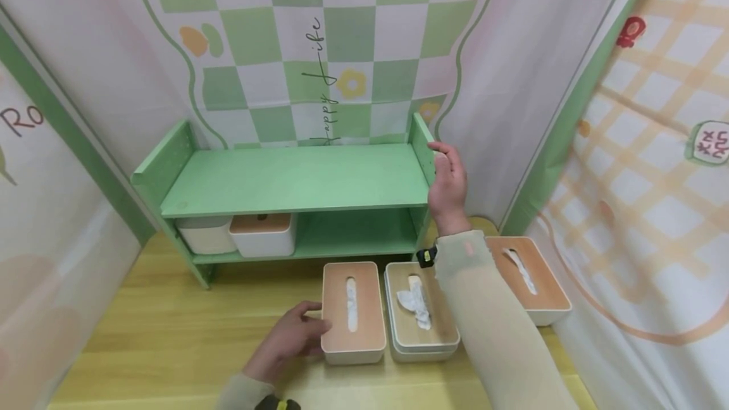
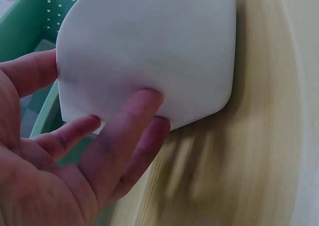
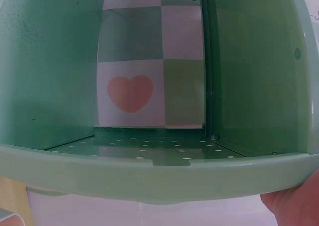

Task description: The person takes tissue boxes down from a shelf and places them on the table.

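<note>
A tissue box [image 1: 353, 305] with a wood-coloured lid and white body stands in front of the green shelf [image 1: 296, 176]. My left hand [image 1: 295, 337] is at its left side; in the left wrist view the fingers [image 2: 122, 141] touch the white wall, spread and not wrapped round it. Up at the shelf's right end, my right hand [image 1: 448, 192] grips the upright side panel [image 1: 421, 144], thumb on the near face and fingers by its outer edge. In the right wrist view only part of that hand [image 3: 296, 203] shows beside the green rim.
Right of the box stands a second tissue box [image 1: 424, 309] with tissue sticking out. Another tissue box [image 1: 529, 274] is farther right, partly behind my right sleeve. On the lower shelf sit a white container [image 1: 207, 236] and a wood-lidded box [image 1: 263, 236]. Printed curtains [image 1: 353, 37] hang behind.
</note>
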A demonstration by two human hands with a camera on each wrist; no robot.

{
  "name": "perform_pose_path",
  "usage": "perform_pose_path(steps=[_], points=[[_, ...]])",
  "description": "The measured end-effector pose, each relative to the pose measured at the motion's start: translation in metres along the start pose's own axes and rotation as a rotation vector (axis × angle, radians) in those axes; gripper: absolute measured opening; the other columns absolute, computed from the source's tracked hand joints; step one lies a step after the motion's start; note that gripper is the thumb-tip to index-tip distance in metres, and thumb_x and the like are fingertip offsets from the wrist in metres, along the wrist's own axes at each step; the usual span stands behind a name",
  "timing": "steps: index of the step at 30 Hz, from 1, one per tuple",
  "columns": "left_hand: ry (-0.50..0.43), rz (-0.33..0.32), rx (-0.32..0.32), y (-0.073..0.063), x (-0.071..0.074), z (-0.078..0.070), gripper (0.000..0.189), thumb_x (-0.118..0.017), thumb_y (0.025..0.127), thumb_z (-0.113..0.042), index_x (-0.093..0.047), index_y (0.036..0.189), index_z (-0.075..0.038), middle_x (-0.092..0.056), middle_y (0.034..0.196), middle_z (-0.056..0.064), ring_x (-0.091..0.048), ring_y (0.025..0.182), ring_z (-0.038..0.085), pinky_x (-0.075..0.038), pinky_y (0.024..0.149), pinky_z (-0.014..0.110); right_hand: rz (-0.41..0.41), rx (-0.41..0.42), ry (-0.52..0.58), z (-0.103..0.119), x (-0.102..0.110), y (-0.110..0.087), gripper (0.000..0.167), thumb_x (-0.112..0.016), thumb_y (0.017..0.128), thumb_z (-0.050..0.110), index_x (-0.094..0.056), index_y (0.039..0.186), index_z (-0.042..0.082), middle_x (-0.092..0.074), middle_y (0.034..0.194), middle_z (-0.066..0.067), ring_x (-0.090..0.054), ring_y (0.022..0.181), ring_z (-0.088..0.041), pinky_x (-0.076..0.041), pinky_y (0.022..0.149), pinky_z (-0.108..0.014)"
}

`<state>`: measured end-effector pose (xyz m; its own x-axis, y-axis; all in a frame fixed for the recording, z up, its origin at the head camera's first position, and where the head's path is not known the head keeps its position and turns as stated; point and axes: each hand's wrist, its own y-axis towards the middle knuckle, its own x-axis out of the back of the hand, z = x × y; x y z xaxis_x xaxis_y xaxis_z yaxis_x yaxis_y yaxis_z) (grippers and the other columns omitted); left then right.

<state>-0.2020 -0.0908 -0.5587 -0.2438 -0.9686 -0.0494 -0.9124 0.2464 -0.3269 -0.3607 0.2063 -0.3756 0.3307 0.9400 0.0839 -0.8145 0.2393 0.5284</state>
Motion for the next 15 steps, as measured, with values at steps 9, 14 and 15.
perform_pose_path(steps=[9,14,15], points=[[-0.009,0.01,-0.007,0.003,-0.006,0.0,0.066,-0.077,0.087,-0.015,-0.044,0.14,0.005,-0.061,0.103,0.02,-0.069,0.084,0.031,-0.059,0.072,0.048,0.015,-0.008,0.014,0.0,0.0,0.001,0.041,-0.035,0.107,0.037,-0.059,0.132,0.015,-0.029,0.073,-0.005,-0.023,0.062,-0.018,-0.028,0.072,-0.032],[-0.003,0.011,-0.02,0.002,-0.009,-0.001,0.066,-0.077,0.088,-0.015,-0.043,0.14,0.006,-0.062,0.102,0.019,-0.069,0.082,0.03,-0.059,0.071,0.048,0.024,-0.027,0.01,0.013,0.0,-0.003,0.041,-0.033,0.108,0.028,-0.057,0.134,0.008,-0.03,0.073,-0.003,-0.024,0.063,-0.017,-0.028,0.074,-0.031],[-0.004,0.011,-0.021,0.002,-0.01,-0.001,0.066,-0.076,0.088,-0.015,-0.043,0.141,0.006,-0.062,0.102,0.019,-0.069,0.082,0.03,-0.059,0.071,0.047,0.025,-0.031,0.012,0.014,0.0,-0.003,0.041,-0.033,0.108,0.027,-0.057,0.135,0.008,-0.031,0.074,-0.003,-0.025,0.065,-0.018,-0.028,0.076,-0.031]])
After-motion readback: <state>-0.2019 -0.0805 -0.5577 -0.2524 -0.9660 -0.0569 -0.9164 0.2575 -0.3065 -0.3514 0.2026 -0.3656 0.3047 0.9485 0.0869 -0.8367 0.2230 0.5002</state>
